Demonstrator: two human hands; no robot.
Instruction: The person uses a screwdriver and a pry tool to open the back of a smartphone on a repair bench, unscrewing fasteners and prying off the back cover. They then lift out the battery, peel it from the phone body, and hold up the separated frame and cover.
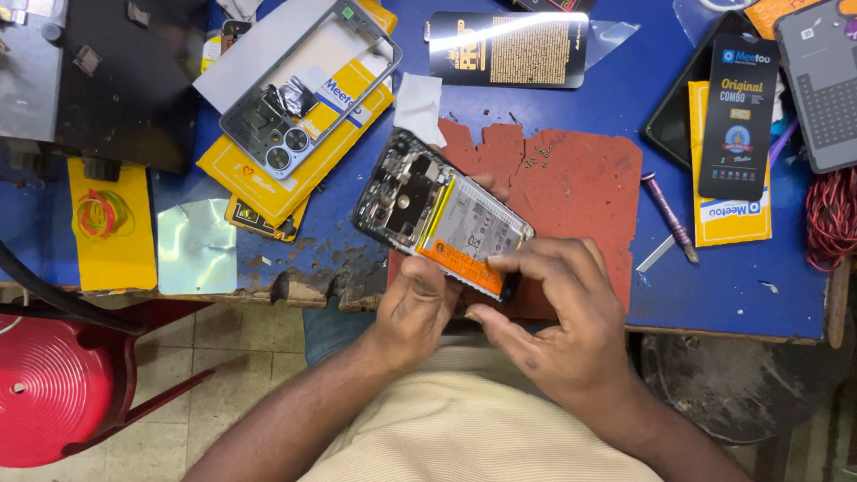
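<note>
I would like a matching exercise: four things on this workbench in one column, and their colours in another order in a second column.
Things:
1. mat under the opened phone
2. table
3. stool
4. screwdriver

Colours:
A. blue
B. purple
C. bright red
D. brick red

Pairs: 1-D, 2-A, 3-C, 4-B

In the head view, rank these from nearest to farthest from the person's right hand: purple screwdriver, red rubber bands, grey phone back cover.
From the right hand:
1. Purple screwdriver, just to its right on the blue table.
2. Grey phone back cover, up and left.
3. Red rubber bands, far left on a yellow card.
</note>
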